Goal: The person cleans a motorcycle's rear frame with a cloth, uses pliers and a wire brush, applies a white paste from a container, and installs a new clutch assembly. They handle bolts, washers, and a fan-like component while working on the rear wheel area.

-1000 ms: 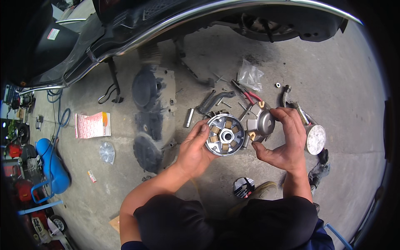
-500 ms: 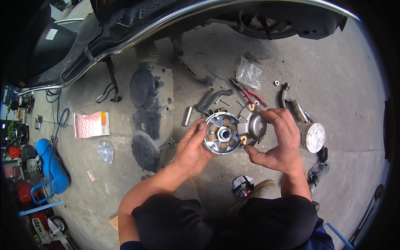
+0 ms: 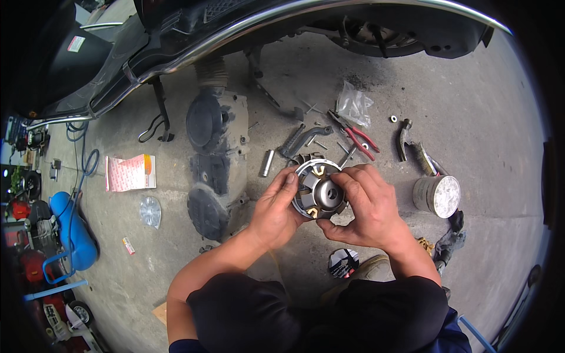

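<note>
My left hand [image 3: 275, 205] is wrapped round the side of a round silver variator housing [image 3: 321, 162], holding it up above the floor. My right hand [image 3: 372, 203] grips a grey metal ramp plate [image 3: 325, 196] with tan slide pieces in its edge. The plate lies over the open face of the housing and hides its rollers; whether it is fully seated I cannot tell. Just beyond the housing, a dark finned part [image 3: 303, 157] shows in part. Past my hands lie red-handled pliers [image 3: 359, 140], a dark lever [image 3: 312, 136], a socket [image 3: 268, 163] and several bolts.
A scooter [image 3: 176, 59] stands across the far side. A long dirty engine cover [image 3: 206, 162] lies left of my hands. To the right are a brush [image 3: 426, 160], a hammer [image 3: 404, 140] and a tin [image 3: 438, 195]. A clear bag [image 3: 354, 107] and an opened packet [image 3: 130, 172] lie around.
My right hand has moved left with the ramp plate, from beside the housing to over its open face. The rollers, seen before, are covered. My left hand keeps its hold.
</note>
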The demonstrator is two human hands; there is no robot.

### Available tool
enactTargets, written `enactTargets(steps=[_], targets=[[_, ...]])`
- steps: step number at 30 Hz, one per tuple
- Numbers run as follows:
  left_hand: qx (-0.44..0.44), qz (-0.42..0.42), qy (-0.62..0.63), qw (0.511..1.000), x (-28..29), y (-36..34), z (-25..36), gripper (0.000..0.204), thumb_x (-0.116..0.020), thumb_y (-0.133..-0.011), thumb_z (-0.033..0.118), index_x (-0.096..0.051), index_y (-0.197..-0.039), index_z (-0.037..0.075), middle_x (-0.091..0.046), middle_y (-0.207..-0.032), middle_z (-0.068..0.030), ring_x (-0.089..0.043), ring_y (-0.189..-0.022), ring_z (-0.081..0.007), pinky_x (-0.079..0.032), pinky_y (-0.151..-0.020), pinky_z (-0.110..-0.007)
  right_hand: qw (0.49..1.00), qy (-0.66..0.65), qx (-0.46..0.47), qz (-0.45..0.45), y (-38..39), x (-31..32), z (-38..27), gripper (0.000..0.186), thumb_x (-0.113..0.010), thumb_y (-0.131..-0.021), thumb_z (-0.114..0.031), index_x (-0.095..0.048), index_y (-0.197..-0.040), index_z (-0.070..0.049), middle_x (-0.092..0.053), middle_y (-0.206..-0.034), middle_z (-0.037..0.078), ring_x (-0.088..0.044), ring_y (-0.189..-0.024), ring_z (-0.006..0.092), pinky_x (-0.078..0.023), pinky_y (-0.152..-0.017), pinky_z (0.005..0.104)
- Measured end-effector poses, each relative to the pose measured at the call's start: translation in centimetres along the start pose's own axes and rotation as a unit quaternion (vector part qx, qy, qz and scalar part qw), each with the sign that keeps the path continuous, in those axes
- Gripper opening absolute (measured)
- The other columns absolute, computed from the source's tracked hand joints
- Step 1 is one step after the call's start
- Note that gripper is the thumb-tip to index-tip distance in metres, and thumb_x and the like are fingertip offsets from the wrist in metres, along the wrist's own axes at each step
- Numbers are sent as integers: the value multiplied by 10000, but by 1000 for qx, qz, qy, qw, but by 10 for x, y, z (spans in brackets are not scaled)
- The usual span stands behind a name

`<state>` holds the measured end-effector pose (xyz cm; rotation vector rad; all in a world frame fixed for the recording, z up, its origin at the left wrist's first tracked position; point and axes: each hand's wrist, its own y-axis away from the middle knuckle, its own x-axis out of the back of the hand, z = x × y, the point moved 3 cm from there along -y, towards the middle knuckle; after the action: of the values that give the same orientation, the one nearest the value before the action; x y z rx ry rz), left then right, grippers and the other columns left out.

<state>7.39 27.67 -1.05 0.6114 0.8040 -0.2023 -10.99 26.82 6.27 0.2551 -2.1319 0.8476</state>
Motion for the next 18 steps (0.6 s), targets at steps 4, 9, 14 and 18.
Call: enactTargets(steps=[4,9,14,18], targets=[[5,-6,-2,1000,0,-1,-1,391,-388,-1146,327,-463,-1454,99,-553,-1409,-101,-577,-1301,-289,-536,-1059,-536,1000,21,2,-10,1,-3,-1,669,-889,-597,-252,-633,-1151,21,-665,-1031,161,-672,-859,328,-582,-662,402],[-2,-8,0,1000,0,-1,-1,389,-384,-1147,317,-460,-1459,97,-557,-1406,-102,-582,-1292,-287,-535,-1054,-537,999,34,11,-10,1,-5,-2,674,-886,-601,-262,-635,-1161,17,-665,-1036,154,-669,-870,317,-578,-647,393],[-10,-19,3,1000,0,-2,-2,391,-389,-1147,302,-455,-1462,81,-570,-1399,-114,-592,-1284,-286,-532,-1058,-533,998,57,7,-22,3,-5,-2,696,-890,-601,-279,-630,-1176,16,-663,-1050,148,-668,-888,310,-576,-646,386],[-14,-17,2,1000,0,-3,-3,395,-391,-1146,302,-451,-1464,75,-571,-1402,-121,-596,-1284,-289,-530,-1062,-533,998,61,4,-24,3,-8,-3,713,-899,-600,-290,-625,-1184,14,-662,-1071,150,-665,-895,310,-576,-653,381]])
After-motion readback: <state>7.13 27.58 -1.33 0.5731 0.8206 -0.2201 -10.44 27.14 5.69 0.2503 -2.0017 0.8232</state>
